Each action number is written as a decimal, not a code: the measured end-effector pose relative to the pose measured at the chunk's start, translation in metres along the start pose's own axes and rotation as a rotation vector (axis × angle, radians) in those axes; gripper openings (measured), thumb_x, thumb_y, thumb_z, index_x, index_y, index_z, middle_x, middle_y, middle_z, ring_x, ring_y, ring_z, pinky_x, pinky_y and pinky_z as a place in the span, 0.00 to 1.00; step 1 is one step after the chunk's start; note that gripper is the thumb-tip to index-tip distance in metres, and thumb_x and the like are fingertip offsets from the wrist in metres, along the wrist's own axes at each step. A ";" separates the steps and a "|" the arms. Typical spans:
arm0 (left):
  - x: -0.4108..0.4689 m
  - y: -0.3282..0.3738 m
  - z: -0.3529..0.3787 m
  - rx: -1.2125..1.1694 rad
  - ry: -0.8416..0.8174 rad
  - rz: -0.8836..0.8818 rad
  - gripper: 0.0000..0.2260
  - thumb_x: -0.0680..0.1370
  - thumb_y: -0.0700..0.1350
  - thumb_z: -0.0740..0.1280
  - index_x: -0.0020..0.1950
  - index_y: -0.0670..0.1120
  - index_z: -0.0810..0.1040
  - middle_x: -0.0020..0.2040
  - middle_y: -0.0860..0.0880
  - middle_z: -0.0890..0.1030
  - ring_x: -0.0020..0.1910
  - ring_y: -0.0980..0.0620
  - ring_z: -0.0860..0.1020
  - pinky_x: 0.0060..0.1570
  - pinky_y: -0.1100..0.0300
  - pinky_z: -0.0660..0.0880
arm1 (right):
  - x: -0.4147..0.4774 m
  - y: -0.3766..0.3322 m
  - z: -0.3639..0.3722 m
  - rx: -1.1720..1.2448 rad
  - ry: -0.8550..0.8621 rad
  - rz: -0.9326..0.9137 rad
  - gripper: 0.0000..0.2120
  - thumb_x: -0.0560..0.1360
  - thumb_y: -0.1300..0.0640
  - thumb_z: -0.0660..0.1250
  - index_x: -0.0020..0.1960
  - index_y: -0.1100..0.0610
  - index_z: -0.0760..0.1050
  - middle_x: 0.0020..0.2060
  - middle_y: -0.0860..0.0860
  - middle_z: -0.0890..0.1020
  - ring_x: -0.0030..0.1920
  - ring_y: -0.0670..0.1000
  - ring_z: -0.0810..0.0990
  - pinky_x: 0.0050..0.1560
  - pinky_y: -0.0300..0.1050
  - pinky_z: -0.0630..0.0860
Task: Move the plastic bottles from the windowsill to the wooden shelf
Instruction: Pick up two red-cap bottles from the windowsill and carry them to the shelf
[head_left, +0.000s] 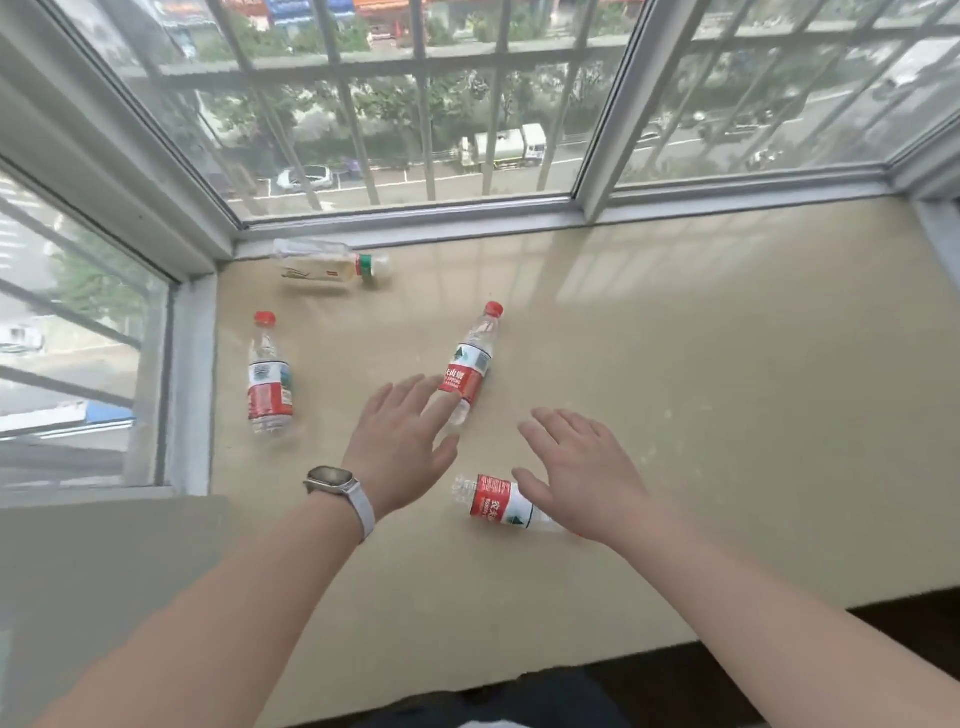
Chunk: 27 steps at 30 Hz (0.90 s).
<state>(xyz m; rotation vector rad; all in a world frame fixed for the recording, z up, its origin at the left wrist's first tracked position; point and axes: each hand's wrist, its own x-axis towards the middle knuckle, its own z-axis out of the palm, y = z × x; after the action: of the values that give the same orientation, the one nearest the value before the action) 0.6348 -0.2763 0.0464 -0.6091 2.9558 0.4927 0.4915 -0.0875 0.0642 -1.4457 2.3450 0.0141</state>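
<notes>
Both hands spread flat over four plastic bottles lying on the windowsill.

The left hand (400, 441) is loose, its fingers straight over the base of the middle bottle (470, 364). The right hand (576, 467) is likewise released above the near bottle (498, 501). Contact cannot be told for either hand. The left bottle (269, 379) and far bottle (327, 265) also lie on the beige windowsill (675, 364). Three have red caps; whether any holds liquid is unclear.
</notes>
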 end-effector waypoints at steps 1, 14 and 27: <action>0.008 -0.005 0.009 -0.009 -0.022 0.005 0.22 0.75 0.55 0.59 0.65 0.47 0.78 0.66 0.44 0.77 0.66 0.40 0.74 0.65 0.41 0.70 | 0.004 0.002 0.010 0.010 -0.006 0.013 0.27 0.73 0.40 0.56 0.63 0.55 0.77 0.61 0.55 0.80 0.59 0.58 0.78 0.56 0.52 0.75; 0.099 -0.037 0.119 -0.288 -0.220 -0.270 0.25 0.77 0.49 0.68 0.73 0.44 0.70 0.70 0.43 0.73 0.67 0.40 0.69 0.66 0.48 0.68 | 0.034 0.028 0.122 0.240 -0.299 0.132 0.34 0.75 0.38 0.63 0.76 0.49 0.58 0.73 0.48 0.65 0.71 0.52 0.63 0.67 0.49 0.63; 0.151 -0.041 0.141 -0.397 -0.328 -0.561 0.29 0.68 0.60 0.71 0.64 0.50 0.68 0.53 0.49 0.78 0.46 0.47 0.80 0.48 0.47 0.80 | 0.050 0.038 0.168 0.321 -0.517 0.062 0.31 0.71 0.38 0.66 0.71 0.48 0.64 0.58 0.49 0.74 0.59 0.53 0.73 0.57 0.49 0.70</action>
<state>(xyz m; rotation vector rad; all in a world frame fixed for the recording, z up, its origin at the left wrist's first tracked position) 0.5148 -0.3217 -0.1203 -1.2071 2.2488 0.9983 0.4918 -0.0780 -0.1147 -1.0606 1.8669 0.0238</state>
